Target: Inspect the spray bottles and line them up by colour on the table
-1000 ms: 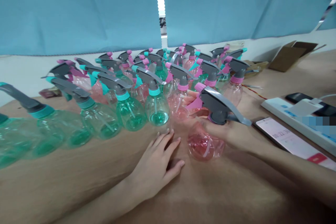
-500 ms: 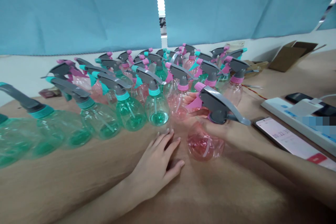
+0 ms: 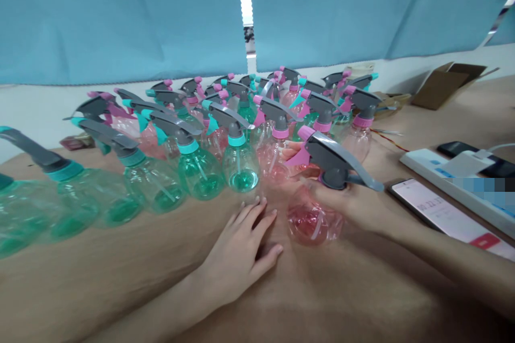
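Note:
My left hand (image 3: 235, 252) lies palm down on the table with its fingers spread, holding nothing. To its right stands a pink spray bottle (image 3: 308, 220) with a grey head, a pink nozzle and a pink trigger. Around the neck of that bottle, just under the head, my right hand (image 3: 341, 198) is wrapped; its fingers are partly hidden behind the trigger. The bottle's base rests on the table. Closest beyond my left fingertips is a green spray bottle (image 3: 241, 171) with a turquoise collar, and beside it another green spray bottle (image 3: 199, 174).
Many more pink and green spray bottles stand in rows behind. On the right lie a phone (image 3: 442, 209) with a lit timer, a white power strip (image 3: 426, 163) and a black device (image 3: 462, 149). An open cardboard box (image 3: 440, 86) sits farther back, before a blue curtain (image 3: 161, 16).
Hardly anything differs. My right hand and the pink spray bottle are almost where they were, and my left hand has stayed still.

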`<state>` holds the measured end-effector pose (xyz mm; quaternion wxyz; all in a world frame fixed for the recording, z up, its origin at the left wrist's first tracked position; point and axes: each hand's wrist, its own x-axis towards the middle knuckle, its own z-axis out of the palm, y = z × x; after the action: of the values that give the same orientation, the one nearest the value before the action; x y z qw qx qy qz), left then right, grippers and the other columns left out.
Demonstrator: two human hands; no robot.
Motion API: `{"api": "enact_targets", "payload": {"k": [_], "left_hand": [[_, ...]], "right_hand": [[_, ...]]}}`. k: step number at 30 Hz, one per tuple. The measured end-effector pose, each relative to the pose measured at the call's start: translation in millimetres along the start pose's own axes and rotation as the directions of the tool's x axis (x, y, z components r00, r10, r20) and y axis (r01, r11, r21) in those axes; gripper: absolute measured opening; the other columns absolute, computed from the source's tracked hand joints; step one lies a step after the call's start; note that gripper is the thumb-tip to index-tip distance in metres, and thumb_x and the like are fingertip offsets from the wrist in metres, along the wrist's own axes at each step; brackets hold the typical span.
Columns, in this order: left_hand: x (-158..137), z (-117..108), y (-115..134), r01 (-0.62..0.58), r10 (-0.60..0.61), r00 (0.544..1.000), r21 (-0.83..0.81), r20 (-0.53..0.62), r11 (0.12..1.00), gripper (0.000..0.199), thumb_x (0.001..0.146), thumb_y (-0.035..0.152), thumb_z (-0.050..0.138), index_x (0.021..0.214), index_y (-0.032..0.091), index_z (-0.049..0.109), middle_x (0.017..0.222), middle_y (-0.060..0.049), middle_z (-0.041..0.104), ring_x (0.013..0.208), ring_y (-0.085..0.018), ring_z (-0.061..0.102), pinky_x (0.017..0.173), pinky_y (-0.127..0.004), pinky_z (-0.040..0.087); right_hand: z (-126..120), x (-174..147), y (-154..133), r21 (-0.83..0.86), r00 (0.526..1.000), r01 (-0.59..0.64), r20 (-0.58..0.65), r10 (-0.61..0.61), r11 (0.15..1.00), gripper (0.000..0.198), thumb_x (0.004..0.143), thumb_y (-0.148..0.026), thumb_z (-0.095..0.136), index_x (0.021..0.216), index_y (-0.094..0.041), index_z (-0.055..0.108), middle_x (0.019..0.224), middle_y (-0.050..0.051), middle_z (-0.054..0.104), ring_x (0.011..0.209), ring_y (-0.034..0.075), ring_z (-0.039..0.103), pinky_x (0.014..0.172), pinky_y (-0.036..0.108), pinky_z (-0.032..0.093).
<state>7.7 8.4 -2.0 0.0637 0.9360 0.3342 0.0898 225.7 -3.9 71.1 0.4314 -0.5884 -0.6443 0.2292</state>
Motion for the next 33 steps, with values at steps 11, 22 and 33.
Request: {"api": "enact_targets", "payload": {"k": [11, 22, 33], "left_hand": [[-0.8, 0.9, -0.3, -0.006, 0.006, 1.0, -0.005, -0.005, 1.0, 0.051, 0.095, 0.045, 0.048, 0.137, 0.016, 0.044, 0.148, -0.015, 0.036, 0.135, -0.03, 0.034, 0.108, -0.051, 0.031], [-0.3, 1.4, -0.7, -0.009, 0.009, 1.0, 0.003, 0.004, 1.0, 0.051, 0.095, 0.044, 0.048, 0.137, 0.015, 0.044, 0.148, -0.015, 0.036, 0.135, -0.03, 0.034, 0.108, -0.051, 0.031], [0.2, -2.0, 0.0, -0.019, 0.019, 1.0, -0.007, -0.01, 1.0, 0.051, 0.096, 0.044, 0.047, 0.138, 0.016, 0.043, 0.148, -0.014, 0.037, 0.136, -0.03, 0.034, 0.109, -0.049, 0.031]], "right_hand": [[-0.9, -1.2, 0.1, 0.016, 0.998, -0.049, 0.028, 0.048, 0.999, 0.026, 0.068, -0.029, 0.053, 0.053, -0.025, 0.032, 0.053, -0.001, 0.039, 0.068, 0.022, 0.056, 0.058, 0.034, 0.045], [-3.4, -0.6, -0.4, 0.024, 0.995, -0.075, 0.074, 0.073, 0.997, 0.024, 0.066, -0.022, 0.05, 0.054, -0.025, 0.029, 0.053, -0.003, 0.036, 0.058, 0.017, 0.047, 0.054, 0.032, 0.04], [-8.8, -3.8, -9.0, 0.01, 1.0, -0.014, 0.02, 0.014, 1.0, 0.006, 0.067, -0.023, 0.05, 0.063, -0.025, 0.046, 0.062, -0.001, 0.048, 0.059, 0.016, 0.048, 0.057, 0.029, 0.045]]}}
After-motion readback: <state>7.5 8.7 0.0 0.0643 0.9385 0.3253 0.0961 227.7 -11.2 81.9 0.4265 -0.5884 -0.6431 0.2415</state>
